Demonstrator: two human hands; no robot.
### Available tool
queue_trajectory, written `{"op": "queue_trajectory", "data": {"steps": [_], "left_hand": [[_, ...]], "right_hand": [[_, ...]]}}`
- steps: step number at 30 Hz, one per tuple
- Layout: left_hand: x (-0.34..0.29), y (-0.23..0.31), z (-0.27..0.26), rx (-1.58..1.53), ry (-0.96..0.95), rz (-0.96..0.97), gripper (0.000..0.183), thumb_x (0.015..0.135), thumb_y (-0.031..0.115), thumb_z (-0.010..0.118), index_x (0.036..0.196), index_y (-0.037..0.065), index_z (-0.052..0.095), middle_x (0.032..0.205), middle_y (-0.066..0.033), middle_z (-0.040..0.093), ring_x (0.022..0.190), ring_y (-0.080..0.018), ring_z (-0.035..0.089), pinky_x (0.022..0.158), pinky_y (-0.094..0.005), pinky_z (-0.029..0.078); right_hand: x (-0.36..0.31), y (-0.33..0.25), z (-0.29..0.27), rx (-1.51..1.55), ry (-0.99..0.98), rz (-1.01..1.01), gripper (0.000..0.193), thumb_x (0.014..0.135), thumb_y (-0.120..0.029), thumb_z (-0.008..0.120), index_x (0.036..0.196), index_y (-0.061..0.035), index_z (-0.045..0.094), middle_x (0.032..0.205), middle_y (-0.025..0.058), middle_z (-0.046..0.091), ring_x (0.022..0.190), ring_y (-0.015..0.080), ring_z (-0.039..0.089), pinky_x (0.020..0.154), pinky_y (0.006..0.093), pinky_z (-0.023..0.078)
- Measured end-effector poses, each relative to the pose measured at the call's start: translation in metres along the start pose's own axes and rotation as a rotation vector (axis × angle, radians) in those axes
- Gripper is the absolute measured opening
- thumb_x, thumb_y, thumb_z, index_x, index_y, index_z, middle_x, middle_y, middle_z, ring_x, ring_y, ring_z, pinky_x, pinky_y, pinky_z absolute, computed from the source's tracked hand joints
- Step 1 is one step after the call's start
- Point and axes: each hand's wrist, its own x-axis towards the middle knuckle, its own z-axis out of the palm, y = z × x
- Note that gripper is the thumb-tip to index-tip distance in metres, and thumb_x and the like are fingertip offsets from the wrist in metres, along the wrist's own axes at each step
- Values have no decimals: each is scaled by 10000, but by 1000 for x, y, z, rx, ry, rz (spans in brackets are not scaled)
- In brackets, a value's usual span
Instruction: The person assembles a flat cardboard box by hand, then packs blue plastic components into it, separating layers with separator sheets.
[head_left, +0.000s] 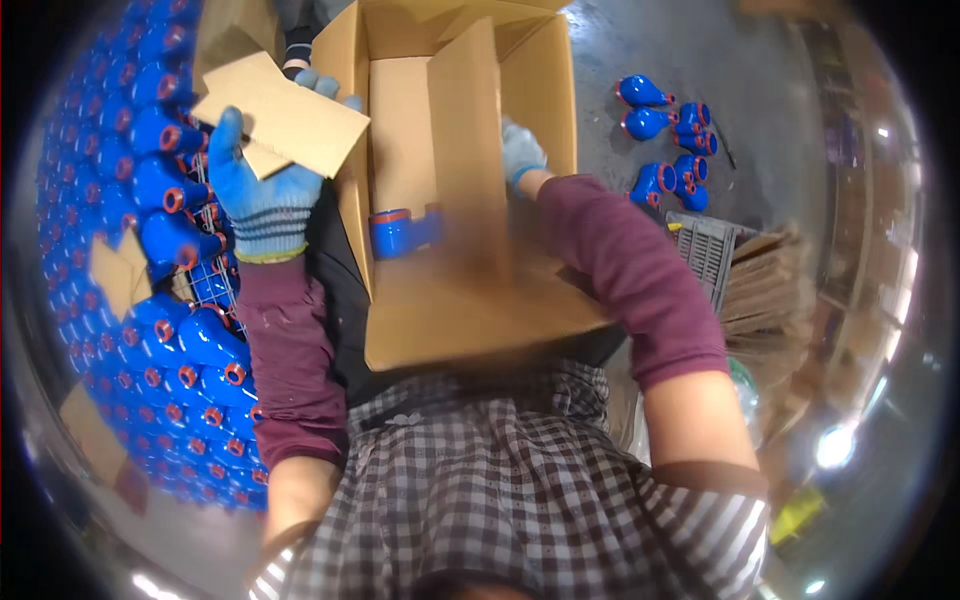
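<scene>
My left hand (pixel 268 205), in a blue knitted glove, grips several flat cardboard pieces (pixel 300 122), with the thumb on the near side. Grey-blue glove fingertips show past their far edge; I cannot tell whose they are. An open cardboard box (pixel 470 325) stands in front of me. An upright cardboard divider (pixel 465 130) splits it lengthwise. My right hand (pixel 522 155), in a pale grey glove, reaches inside to the right of the divider, its fingers blurred and partly hidden. Low in the left compartment lies a shiny blue pipe-like part (pixel 392 234) with a red rim.
Many blue parts with red rims (pixel 160 190) are stacked at the left, with wire mesh (pixel 212 285) among them. Several more blue parts (pixel 648 123) lie on the grey floor at right. Beside them are a grey plastic crate (pixel 705 255) and stacked brown cardboard (pixel 768 285). Behind the held cardboard is a dark sleeve (pixel 298 42).
</scene>
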Motion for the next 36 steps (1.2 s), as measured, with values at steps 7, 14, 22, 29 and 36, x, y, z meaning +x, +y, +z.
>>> {"op": "queue_trajectory", "data": {"steps": [7,14,22,29,36], "left_hand": [[10,4,-26,107,260,67,597,814,243,527,1307,-50,360,1198,-235,496,1150,-402,471,1024,-523,337],[16,-12,-41,169,195,77,492,854,121,503,1312,-14,385,1184,-196,533,1124,-377,518,991,-502,398],[6,-55,-29,925,158,98,301,807,154,676,1050,-12,618,950,-38,644,839,-105,601,727,-231,473],[7,-19,-48,436,252,258,315,870,169,586,1091,-55,567,975,-116,613,876,-223,605,807,-353,494],[3,4,-81,371,141,82,400,915,242,511,1154,-78,482,1009,-163,576,965,-256,570,878,-384,465]], "right_hand": [[23,100,111,21,-262,-139,399,831,-342,551,1127,-75,555,1039,212,596,991,378,571,851,446,463],[-9,45,39,-90,-146,-145,397,836,-311,549,1156,-77,535,1086,211,575,1017,369,557,868,440,456],[-32,-97,-59,158,192,-530,365,887,-272,532,1167,-38,522,1189,193,554,1042,349,552,872,420,459],[-11,-112,-17,-58,110,-178,342,886,-198,477,1217,-115,495,985,189,641,866,353,623,743,442,506],[-27,-57,151,66,-176,-141,420,819,-100,495,1226,-178,563,1071,134,637,968,325,608,836,455,458]]}}
